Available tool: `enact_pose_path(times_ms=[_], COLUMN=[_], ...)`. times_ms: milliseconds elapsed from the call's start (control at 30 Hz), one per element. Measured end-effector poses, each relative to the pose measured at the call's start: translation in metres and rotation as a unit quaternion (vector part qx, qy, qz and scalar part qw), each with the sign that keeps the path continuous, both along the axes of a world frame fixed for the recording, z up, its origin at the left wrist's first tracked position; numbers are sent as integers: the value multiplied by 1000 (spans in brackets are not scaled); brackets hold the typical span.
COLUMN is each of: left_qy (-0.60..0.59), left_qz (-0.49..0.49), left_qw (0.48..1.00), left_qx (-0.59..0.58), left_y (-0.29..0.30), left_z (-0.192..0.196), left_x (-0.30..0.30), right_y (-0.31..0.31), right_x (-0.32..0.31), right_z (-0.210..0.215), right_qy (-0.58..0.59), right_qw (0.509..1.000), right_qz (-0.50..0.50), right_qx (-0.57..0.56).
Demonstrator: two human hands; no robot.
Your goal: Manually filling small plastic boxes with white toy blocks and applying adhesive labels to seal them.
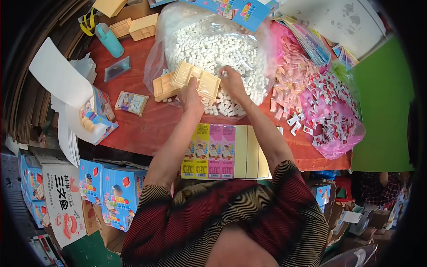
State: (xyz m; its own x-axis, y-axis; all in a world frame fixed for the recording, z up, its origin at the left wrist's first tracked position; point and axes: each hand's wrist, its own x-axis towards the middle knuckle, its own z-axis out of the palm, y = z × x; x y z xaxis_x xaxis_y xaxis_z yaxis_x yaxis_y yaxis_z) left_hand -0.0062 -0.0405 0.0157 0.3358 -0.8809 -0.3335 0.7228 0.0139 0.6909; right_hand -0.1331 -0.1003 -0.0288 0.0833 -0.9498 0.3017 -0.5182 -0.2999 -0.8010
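My left hand [191,99] grips a cream plastic compartment tray [205,82], its thumb on top. Partly under that tray, to its left, sits another cream tray [163,87]. Beyond them spreads a large clear plastic bag [153,53], opened over a heap of small white pieces [209,44]. My right hand [232,82] is at the right part of this heap, just right of the held tray. Its fingers are bent and drawn together; whatever is between them is too small to make out. Farther left lies a filled tray [132,103] with white pieces and a purple packet.
At the right, pink sachets [291,73] and red-and-white sachets [331,104] lie on pink plastic. Printed yellow and pink cards [209,153] line the near table edge. A teal bottle [109,40], a clear case [117,69] and a blue printed box [98,115] stand left.
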Motion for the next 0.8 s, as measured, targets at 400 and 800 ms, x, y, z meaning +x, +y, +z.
enact_pose_path(times_ms=[400, 800], left_qy=[-20, 168], left_qz=[-23, -118], left_qw=[997, 977], left_qx=[71, 62], left_y=[-40, -36], left_z=[-28, -24], left_x=[-41, -28], right_y=[1, 12], right_x=[16, -9], right_z=[7, 12], right_qy=[-439, -283], right_qw=[890, 951], right_qz=[-109, -87], right_qx=[62, -86])
